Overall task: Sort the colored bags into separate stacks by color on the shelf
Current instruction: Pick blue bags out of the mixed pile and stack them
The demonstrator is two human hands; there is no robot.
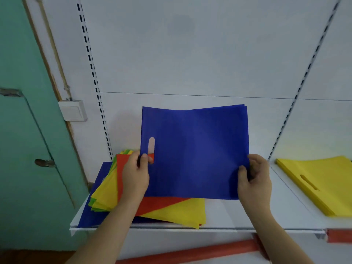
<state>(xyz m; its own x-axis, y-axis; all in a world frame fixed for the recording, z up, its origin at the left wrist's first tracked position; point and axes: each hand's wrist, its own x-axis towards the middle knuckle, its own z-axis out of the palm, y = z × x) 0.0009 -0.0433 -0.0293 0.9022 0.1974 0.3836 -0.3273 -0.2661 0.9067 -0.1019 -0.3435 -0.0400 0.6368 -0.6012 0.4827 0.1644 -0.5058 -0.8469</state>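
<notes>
A white shelf (238, 212) runs across the lower half of the head view, backed by pale panels with slotted uprights, with a green door (22, 130) at nine o'clock and a white wall switch (73, 110) beside its frame. Both forearms reach up from six o'clock toward the middle of the picture. The left hand (135, 173) pinches the blue bag (196, 151) at its left edge, thumb on the near face just below the slot handle and the fingers hidden behind the fabric. The right hand (255, 179) grips the bag's lower right corner, thumb in front, fingers curled round the edge. The bag is held up above the shelf, tilted so its face looks toward the camera, its top edge at twelve o'clock from the hands; more than one layer shows at its upper right corner, though how many cannot be told. Below it, toward eight o'clock, lies the mixed pile (106, 189) of yellow, green, red and blue bags, fanned out on the shelf; the held bag and the left forearm cover much of it. At three o'clock, well apart, a yellow stack (323, 180) lies flat, cut off by the picture's right edge. Red tubes (190, 253) run below the shelf front at five o'clock, partly hidden by the right forearm.
</notes>
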